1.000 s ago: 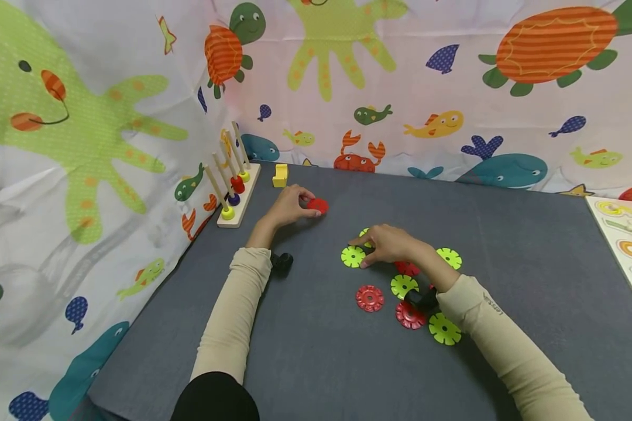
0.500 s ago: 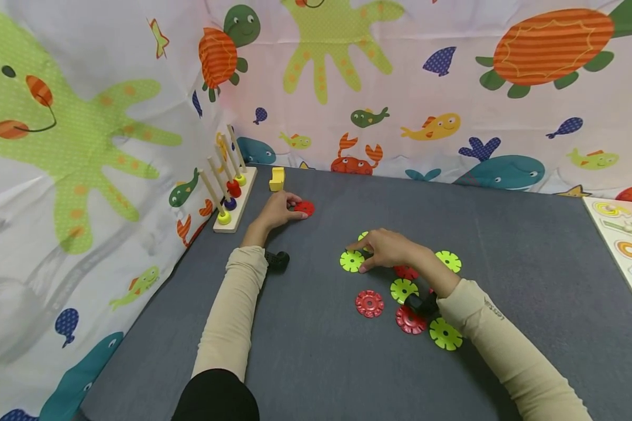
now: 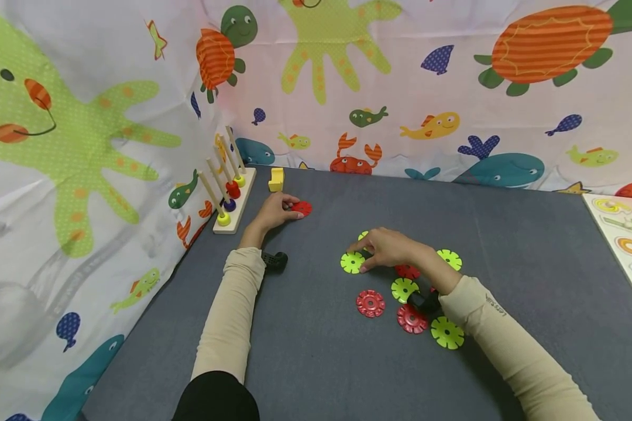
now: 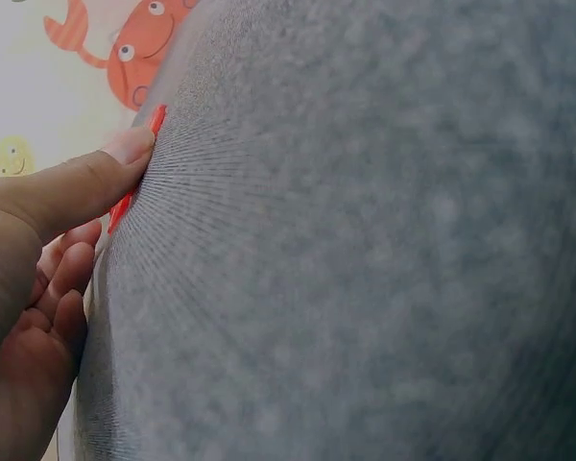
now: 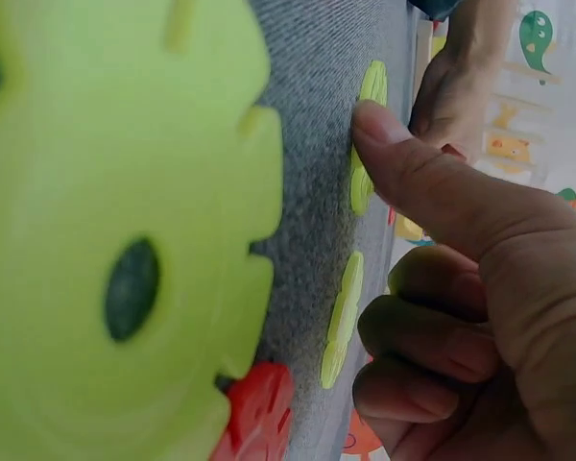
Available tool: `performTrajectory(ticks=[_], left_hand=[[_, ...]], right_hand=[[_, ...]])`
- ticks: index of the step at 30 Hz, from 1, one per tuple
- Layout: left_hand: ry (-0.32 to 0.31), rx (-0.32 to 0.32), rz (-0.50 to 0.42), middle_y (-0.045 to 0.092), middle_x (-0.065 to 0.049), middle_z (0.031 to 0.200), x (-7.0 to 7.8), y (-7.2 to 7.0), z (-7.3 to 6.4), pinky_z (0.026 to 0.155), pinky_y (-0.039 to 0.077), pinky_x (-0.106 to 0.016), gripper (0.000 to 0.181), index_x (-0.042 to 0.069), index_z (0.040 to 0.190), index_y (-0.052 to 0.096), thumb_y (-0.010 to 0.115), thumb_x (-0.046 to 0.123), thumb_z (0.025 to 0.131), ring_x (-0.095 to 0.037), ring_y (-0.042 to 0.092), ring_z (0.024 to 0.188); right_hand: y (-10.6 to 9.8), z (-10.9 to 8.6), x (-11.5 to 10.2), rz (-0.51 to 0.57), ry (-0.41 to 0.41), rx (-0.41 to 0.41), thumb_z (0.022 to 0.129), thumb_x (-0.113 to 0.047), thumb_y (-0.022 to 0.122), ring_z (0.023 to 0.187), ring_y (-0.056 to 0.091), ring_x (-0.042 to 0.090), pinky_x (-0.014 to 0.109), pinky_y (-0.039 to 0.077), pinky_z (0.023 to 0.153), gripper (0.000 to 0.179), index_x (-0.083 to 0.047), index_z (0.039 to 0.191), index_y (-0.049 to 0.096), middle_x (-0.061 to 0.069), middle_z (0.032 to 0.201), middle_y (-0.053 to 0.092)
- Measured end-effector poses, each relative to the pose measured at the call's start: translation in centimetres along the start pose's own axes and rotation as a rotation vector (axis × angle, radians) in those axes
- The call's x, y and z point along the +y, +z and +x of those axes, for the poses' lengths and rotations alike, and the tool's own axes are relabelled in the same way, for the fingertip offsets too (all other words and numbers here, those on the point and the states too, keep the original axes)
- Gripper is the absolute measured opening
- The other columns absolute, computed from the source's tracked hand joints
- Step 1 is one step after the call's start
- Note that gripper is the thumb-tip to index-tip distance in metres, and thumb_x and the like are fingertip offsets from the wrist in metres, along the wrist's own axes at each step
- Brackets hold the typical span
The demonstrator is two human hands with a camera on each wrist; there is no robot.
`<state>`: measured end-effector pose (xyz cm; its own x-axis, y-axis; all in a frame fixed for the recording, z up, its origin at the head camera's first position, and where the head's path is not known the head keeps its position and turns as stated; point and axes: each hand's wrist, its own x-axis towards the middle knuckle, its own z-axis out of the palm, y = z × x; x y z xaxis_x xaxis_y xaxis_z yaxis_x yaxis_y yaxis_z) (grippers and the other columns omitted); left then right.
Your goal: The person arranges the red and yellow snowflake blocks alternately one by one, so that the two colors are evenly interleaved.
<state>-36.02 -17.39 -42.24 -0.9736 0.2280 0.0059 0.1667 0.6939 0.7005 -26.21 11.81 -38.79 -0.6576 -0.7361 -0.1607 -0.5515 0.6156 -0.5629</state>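
Note:
Near the back left, my left hand (image 3: 274, 211) pinches a red notched plastic disc (image 3: 302, 208) by its edge. The left wrist view shows my thumb (image 4: 125, 154) on the thin red disc (image 4: 120, 211), its other fingers curled beneath. My right hand (image 3: 392, 247) is over a yellow-green notched disc (image 3: 352, 262), with index finger and thumb at its edge. In the right wrist view the thumb (image 5: 394, 134) presses against the yellow-green disc (image 5: 358, 182). Another yellow-green disc (image 3: 364, 235) is partly hidden behind this hand.
Around my right forearm lie a red disc (image 3: 371, 303), another red disc (image 3: 412, 319) and several yellow-green discs (image 3: 447, 332). A wooden peg stand (image 3: 233, 219) with beads and a yellow block (image 3: 276, 179) stand back left. A number board (image 3: 624, 234) lies at right.
My left hand has shifted slightly left with the red disc, partly as the whole view shifts. The right hand stays at the same yellow-green disc.

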Motion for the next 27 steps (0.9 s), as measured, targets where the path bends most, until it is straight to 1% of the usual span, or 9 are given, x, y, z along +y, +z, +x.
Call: performTrajectory(ticks=[5, 8, 12, 16, 19, 23, 25, 27], left_hand=[[-0.03, 0.008, -0.046, 0.054, -0.012, 0.104, 0.02, -0.14, -0.13, 0.081, 0.034, -0.029, 0.043, 0.003, 0.117, 0.062, 0.074, 0.016, 0.078, -0.022, 0.044, 0.093], [-0.027, 0.007, -0.042, 0.054, -0.012, 0.103, 0.01, -0.11, -0.06, 0.081, 0.034, -0.029, 0.043, 0.003, 0.117, 0.062, 0.074, 0.016, 0.078, -0.022, 0.044, 0.093], [-0.018, 0.001, -0.023, 0.054, -0.012, 0.101, -0.05, -0.03, -0.05, 0.08, 0.034, -0.029, 0.043, 0.003, 0.117, 0.062, 0.074, 0.016, 0.078, -0.022, 0.044, 0.092], [-0.012, -0.002, -0.024, 0.054, -0.013, 0.101, -0.11, -0.09, -0.12, 0.08, 0.034, -0.029, 0.042, 0.003, 0.117, 0.062, 0.073, 0.016, 0.078, -0.022, 0.044, 0.092], [-0.01, -0.001, -0.03, 0.055, -0.013, 0.103, -0.12, -0.11, -0.19, 0.081, 0.035, -0.03, 0.042, 0.003, 0.117, 0.062, 0.073, 0.016, 0.079, -0.022, 0.044, 0.093], [-0.004, 0.004, -0.02, 0.056, -0.013, 0.104, -0.13, -0.12, -0.23, 0.082, 0.035, -0.03, 0.043, 0.003, 0.118, 0.062, 0.073, 0.017, 0.078, -0.022, 0.045, 0.093], [-0.003, 0.004, -0.015, 0.056, -0.014, 0.104, -0.15, -0.11, -0.22, 0.082, 0.035, -0.03, 0.043, 0.003, 0.118, 0.062, 0.073, 0.017, 0.078, -0.022, 0.045, 0.093], [-0.003, 0.005, -0.013, 0.056, -0.013, 0.104, -0.21, -0.1, -0.2, 0.082, 0.035, -0.03, 0.043, 0.003, 0.118, 0.062, 0.074, 0.018, 0.078, -0.022, 0.045, 0.093]], right_hand=[[-0.14, 0.24, 0.27, 0.026, -0.011, -0.011, 0.075, -0.023, 0.076, 0.045, 0.021, 0.007, 0.022, 0.021, 0.047, 0.043, -0.017, 0.117, 0.065, -0.007, 0.049, 0.025], [-0.1, 0.23, 0.4, 0.026, -0.003, -0.01, 0.075, -0.024, 0.076, 0.045, 0.021, 0.007, 0.021, 0.02, 0.046, 0.043, -0.016, 0.116, 0.065, -0.008, 0.049, 0.025], [0.15, 0.13, 0.44, -0.011, -0.021, -0.001, 0.075, -0.025, 0.076, 0.045, 0.022, 0.005, 0.02, 0.019, 0.045, 0.043, -0.013, 0.115, 0.065, -0.009, 0.048, 0.026], [0.32, 0.24, 0.21, -0.051, -0.051, -0.006, 0.077, -0.026, 0.074, 0.044, 0.024, 0.005, 0.021, 0.019, 0.045, 0.043, -0.011, 0.116, 0.064, -0.009, 0.049, 0.029], [0.36, 0.42, 0.07, -0.07, -0.031, -0.014, 0.077, -0.027, 0.074, 0.045, 0.026, 0.005, 0.021, 0.021, 0.046, 0.043, -0.012, 0.116, 0.063, -0.009, 0.051, 0.031], [0.37, 0.65, 0.0, -0.085, 0.02, -0.032, 0.076, -0.028, 0.074, 0.048, 0.031, 0.006, 0.022, 0.024, 0.048, 0.043, -0.014, 0.114, 0.061, -0.008, 0.054, 0.034], [0.38, 0.7, -0.06, -0.1, 0.031, -0.039, 0.077, -0.029, 0.074, 0.051, 0.034, 0.008, 0.023, 0.026, 0.049, 0.043, -0.014, 0.114, 0.06, -0.006, 0.057, 0.037], [0.42, 0.74, -0.17, -0.131, 0.035, -0.035, 0.076, -0.031, 0.073, 0.059, 0.04, 0.009, 0.024, 0.03, 0.053, 0.044, -0.013, 0.114, 0.061, -0.006, 0.063, 0.044]])
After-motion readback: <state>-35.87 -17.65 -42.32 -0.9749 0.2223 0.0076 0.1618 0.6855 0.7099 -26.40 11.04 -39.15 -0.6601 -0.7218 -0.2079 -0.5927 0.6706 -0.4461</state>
